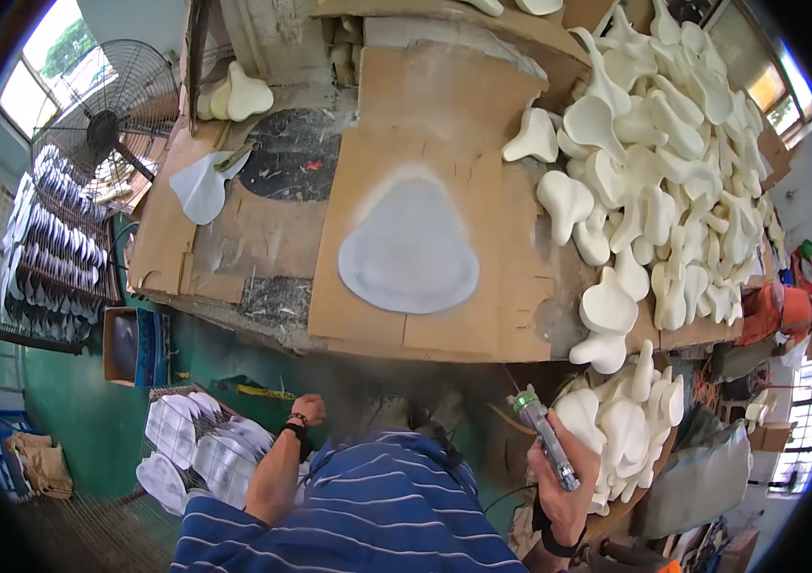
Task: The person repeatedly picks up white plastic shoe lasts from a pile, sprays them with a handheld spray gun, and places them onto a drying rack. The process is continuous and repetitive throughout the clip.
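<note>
My right hand (566, 476) is wrapped round a slim grey tool with a green front end (542, 435) and a thin tip pointing up toward the table edge. Low at my left side, my left hand (308, 411) has its fingers curled in, with nothing visible in them. In front of me a rounded triangular light-grey sheet (410, 253) lies flat on brown cardboard (482, 325). A pale haze surrounds its upper edge. Neither hand touches it. Cream saddle-shaped foam pads (607, 307) are heaped to the right of the sheet.
More foam pads (621, 430) fill a container beside my right hand. Grey-white pieces (201, 439) rest on a rack near my left forearm. Far left are a fan (103, 131), a loaded wire rack (53, 253) and an open box (137, 346). Another light piece (200, 191) lies on the table.
</note>
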`<action>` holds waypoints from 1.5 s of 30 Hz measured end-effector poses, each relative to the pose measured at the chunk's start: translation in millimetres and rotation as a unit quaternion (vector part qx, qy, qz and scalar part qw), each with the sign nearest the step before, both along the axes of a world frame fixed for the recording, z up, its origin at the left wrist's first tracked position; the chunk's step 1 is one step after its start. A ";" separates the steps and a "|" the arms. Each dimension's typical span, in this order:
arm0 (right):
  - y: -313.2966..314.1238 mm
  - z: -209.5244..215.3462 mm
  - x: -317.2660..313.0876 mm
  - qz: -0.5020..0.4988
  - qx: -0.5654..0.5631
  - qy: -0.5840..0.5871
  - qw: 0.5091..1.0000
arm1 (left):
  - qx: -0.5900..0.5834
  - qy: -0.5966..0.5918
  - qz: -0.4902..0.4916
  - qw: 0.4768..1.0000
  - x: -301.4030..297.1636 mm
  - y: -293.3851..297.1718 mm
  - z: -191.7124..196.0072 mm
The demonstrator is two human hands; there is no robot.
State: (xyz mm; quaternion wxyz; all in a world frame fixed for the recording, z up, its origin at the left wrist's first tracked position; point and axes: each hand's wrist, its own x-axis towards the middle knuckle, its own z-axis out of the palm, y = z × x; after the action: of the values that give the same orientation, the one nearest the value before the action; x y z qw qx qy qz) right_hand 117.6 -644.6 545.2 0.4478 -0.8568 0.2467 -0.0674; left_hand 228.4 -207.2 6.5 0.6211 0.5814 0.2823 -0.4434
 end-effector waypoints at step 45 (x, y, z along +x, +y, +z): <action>14.3 8.8 -10.6 0.055 -0.001 0.007 0.998 | 0.146 -0.004 -0.110 0.983 12.0 -15.5 28.7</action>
State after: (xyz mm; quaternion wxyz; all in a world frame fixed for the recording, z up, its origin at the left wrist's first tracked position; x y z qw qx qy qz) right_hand 107.0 -630.3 554.1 0.4479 -0.8701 0.2025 -0.0368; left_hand 240.4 -222.7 35.2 0.4781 0.6951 0.2758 -0.4607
